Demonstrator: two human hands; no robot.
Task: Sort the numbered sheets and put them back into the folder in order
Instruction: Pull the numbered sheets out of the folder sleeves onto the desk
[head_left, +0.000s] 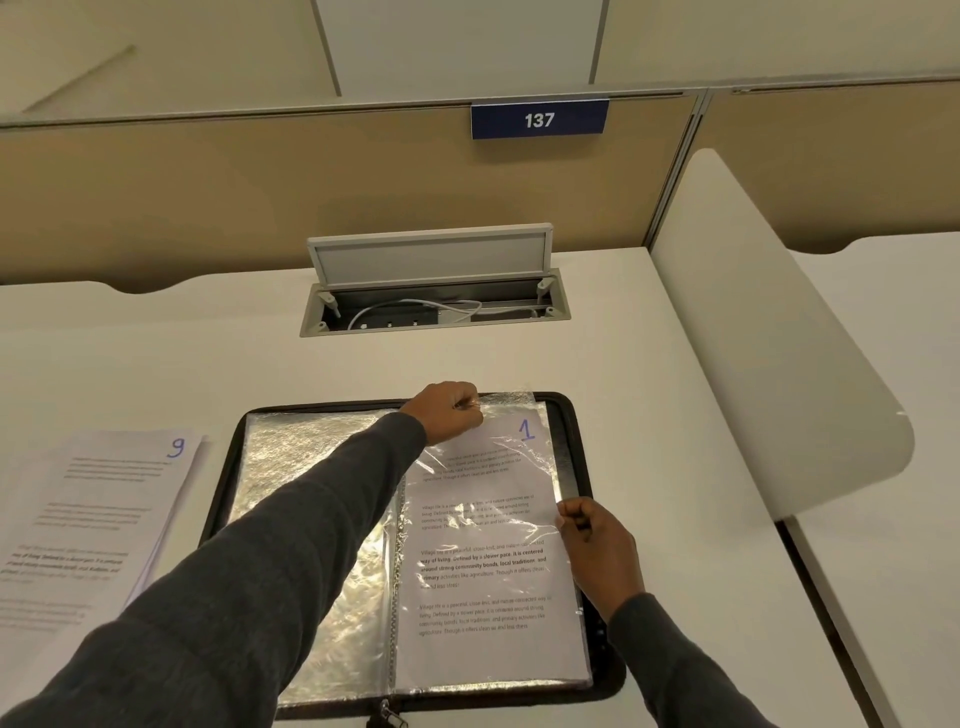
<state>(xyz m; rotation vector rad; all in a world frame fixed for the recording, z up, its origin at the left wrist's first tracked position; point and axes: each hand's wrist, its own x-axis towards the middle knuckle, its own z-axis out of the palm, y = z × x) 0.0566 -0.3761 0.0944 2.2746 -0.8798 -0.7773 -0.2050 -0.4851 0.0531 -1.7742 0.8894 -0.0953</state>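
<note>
Grey sleeves reach in from the bottom edge, the left arm crossing over an open zip folder (566, 410) that lies flat on the white tabletop (675, 415). On the folder's right half sits a sheet marked "1" (488, 571) in blue handwriting at its top right corner, lying in or under a clear plastic sleeve (519, 452). Its print repeats a paragraph; the bold one reads roughly "Village life is a peaceful, close-knit... slower pace. It is centered around strong community bonds, local traditions". The left half of the folder shows only crinkled, shiny empty sleeves (291, 467).

At the top edge of the page, the left hand (452, 413) has its grip pinched closed on the clear plastic, which is lifted a little there. The right hand (597, 540) has its grip pinched on the right edge of the page; whether it has the plastic, the paper or both, I cannot tell.

Left of the folder, just beside it, lies a stack of sheets (93, 519) with a blue "9" on top.

Further back, a cable box (434, 306) set into the tabletop stands with its lid up and white cables inside. On the partition above hangs a blue sign reading "137" (539, 120). A white divider (769, 353) rises at the right
</note>
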